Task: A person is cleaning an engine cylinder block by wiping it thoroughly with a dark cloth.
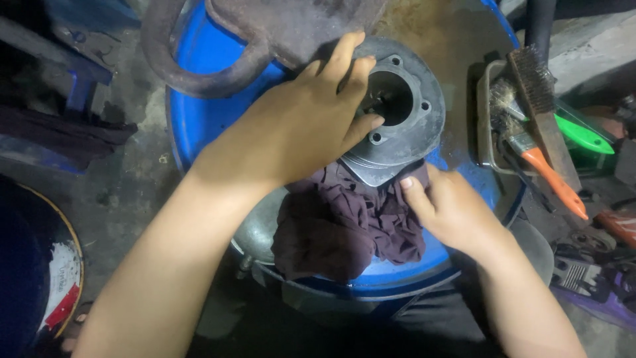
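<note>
Grey metal cylinder [404,113] under left hand [298,126], maroon rag [344,225].

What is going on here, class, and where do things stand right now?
A person works over a blue drum. The left hand rests on a round grey metal engine part, thumb at its central hole. The right hand grips a dark maroon rag lying under the part. A wire brush and an orange-handled brush lie alongside.

A blue drum [199,113] serves as the bench; on its top lie a grey finned cylinder [414,126], a dark purple rag [344,225], and a rusty iron piece [218,73], perhaps a casting; a tray [487,132] sits at its right edge.
</note>
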